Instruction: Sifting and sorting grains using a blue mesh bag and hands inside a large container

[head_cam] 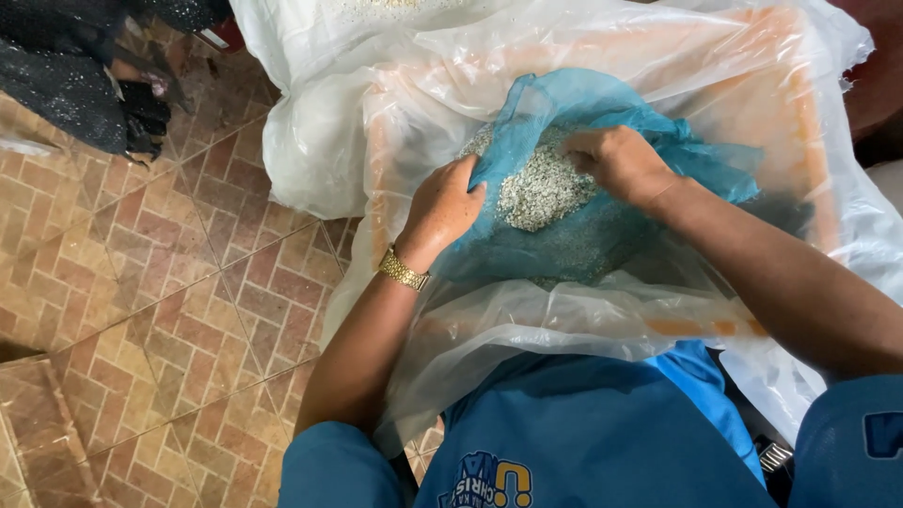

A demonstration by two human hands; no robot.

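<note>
Inside clear sack (602, 56): left hand (442, 209) fingers grip blue bag (602, 235); right hand (616, 162) fingers curled in grain (541, 193).

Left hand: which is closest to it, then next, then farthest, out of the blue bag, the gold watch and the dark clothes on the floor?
From the left hand:
1. Blue bag: its edge is gripped in that hand, at the right.
2. Gold watch: on the wrist just below the hand.
3. Dark clothes: far off on the brick floor, upper left.

Home-like indoor floor space, worn reddish brick-pattern floor tiles (188, 282), dark clothing heap (75, 75), bulky clear plastic sacks (310, 141)
</note>
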